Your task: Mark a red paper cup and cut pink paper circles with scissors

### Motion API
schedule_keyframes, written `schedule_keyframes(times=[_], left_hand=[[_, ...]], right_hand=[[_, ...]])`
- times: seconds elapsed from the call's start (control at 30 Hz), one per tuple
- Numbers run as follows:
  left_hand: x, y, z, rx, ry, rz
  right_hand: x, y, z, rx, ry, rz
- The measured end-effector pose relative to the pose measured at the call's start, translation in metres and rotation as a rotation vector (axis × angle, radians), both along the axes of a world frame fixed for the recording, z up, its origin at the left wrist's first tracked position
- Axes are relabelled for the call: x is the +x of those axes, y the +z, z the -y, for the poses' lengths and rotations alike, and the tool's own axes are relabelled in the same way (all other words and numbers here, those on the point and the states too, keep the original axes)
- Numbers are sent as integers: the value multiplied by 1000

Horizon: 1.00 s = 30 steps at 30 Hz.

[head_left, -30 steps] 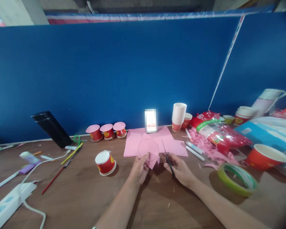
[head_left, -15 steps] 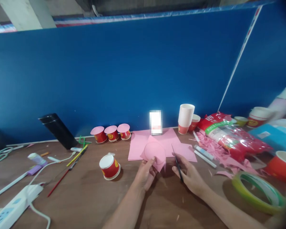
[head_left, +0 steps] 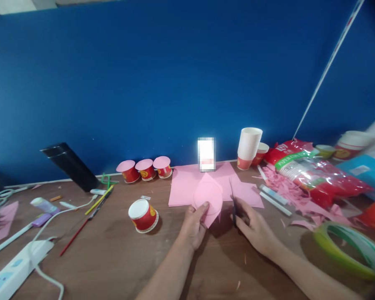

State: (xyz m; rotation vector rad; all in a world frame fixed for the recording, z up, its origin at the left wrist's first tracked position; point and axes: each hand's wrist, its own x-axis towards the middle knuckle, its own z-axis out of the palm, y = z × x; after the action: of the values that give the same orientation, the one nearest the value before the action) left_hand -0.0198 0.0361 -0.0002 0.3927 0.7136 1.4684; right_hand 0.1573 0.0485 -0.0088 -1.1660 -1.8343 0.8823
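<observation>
Pinched between thumb and fingers of my left hand (head_left: 196, 225) is a piece of pink paper (head_left: 208, 195) with a circle drawn on it, its lower edge partly trimmed. My right hand (head_left: 253, 223) is closed around the handles of dark scissors (head_left: 233, 206), blades pointing up and away, just right of the paper and apart from it. Behind lie larger pink sheets (head_left: 183, 187) on the brown table. An upturned red paper cup (head_left: 145, 214) stands to the left of my left hand.
Three red cups topped with pink discs (head_left: 146, 168) line the blue partition (head_left: 175, 83). Stacked white cups (head_left: 249, 146), a red bag (head_left: 312, 166), pink scraps (head_left: 287, 185) and a tape roll (head_left: 346, 252) sit right. A black bottle (head_left: 71, 166) and power strip (head_left: 20, 264) are left.
The view has tilted down slightly and turned. The paper is turned a little in my left hand, and the scissors in my right hand stand more upright, still apart from the paper.
</observation>
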Motion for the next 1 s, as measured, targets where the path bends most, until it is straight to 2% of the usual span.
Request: schedule_keyframes(times=[0.37,1.0], left_hand=[[1,3,2,7,10,-46],[3,4,4,33,-11,-73]], right_hand=[[-2,0,-1,-32,12,-109],[-3,5,3,-50,44,-117]])
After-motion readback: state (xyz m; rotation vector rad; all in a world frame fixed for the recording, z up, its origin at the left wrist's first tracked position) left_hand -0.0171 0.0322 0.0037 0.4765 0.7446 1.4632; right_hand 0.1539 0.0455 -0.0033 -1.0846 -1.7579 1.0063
